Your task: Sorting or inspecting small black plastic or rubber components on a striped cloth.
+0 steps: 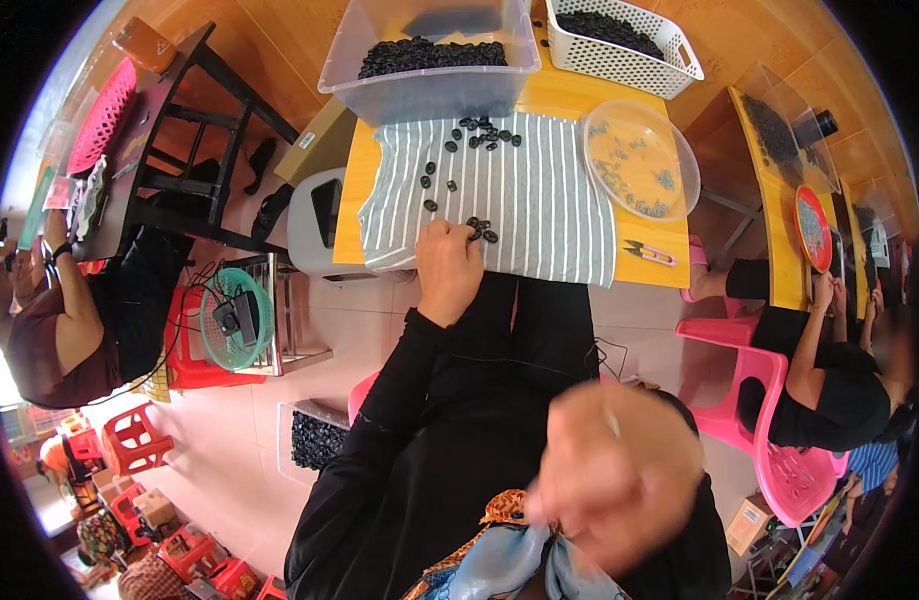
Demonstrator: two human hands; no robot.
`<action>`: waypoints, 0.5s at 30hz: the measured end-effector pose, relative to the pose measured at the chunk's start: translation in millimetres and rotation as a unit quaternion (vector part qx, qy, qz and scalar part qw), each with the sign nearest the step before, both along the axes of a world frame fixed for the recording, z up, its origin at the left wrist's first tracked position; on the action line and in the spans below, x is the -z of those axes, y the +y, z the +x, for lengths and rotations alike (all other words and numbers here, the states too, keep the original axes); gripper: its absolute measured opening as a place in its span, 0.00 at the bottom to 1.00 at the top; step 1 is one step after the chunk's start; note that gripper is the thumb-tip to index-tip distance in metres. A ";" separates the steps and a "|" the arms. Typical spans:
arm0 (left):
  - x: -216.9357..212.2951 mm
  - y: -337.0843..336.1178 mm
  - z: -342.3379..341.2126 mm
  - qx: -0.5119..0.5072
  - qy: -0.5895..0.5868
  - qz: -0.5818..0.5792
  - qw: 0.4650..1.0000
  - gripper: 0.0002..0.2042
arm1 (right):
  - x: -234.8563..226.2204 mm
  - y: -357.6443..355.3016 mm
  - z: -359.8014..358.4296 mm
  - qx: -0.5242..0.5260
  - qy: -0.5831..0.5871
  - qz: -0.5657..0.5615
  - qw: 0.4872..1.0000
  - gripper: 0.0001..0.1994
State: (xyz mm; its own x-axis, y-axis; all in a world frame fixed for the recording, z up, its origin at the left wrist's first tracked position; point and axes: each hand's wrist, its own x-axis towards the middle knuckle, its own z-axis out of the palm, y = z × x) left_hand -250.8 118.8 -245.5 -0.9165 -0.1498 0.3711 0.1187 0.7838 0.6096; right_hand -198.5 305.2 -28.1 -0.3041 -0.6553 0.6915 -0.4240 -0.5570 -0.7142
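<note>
Small glossy black oval pieces (491, 236) lie loose on a grey-and-white striped cloth (560, 200) spread over the yellow table. At the cloth's near edge rests my left hand (450, 270), its fingers curled in and closed, right beside a little cluster of these pieces. What it holds, if anything, is hidden beneath the fingers. My right hand (620, 470) is raised in front of my chest, above a blue and orange scarf (505, 560), and smeared by motion. Whether its fingers hold anything cannot be made out. More black pieces (485, 130) are scattered toward the cloth's far side.
Behind the cloth stands a clear plastic bin (430, 95) of black pieces, with a white perforated basket (625, 65) to its right. A round clear tray (640, 160) with small metallic bits and thread snips (650, 252) lie at right. People sit at tables on both sides.
</note>
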 end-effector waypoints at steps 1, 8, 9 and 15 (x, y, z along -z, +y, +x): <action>-0.5 2.7 -0.3 -0.001 0.001 0.000 1.000 0.08 | 25.5 -6.6 -3.7 0.108 0.024 -0.027 0.993 0.04; -11.3 15.0 -11.3 0.015 0.027 -0.018 0.999 0.06 | 174.6 6.2 -57.7 0.468 -0.093 0.259 0.840 0.05; -11.7 15.8 -13.5 0.009 0.021 -0.042 0.999 0.07 | 183.7 5.6 -60.7 0.505 -0.020 0.291 0.812 0.05; -9.9 10.8 -16.0 -0.025 -0.002 -0.062 0.998 0.10 | 205.8 -12.0 -72.8 0.537 0.073 0.297 0.786 0.06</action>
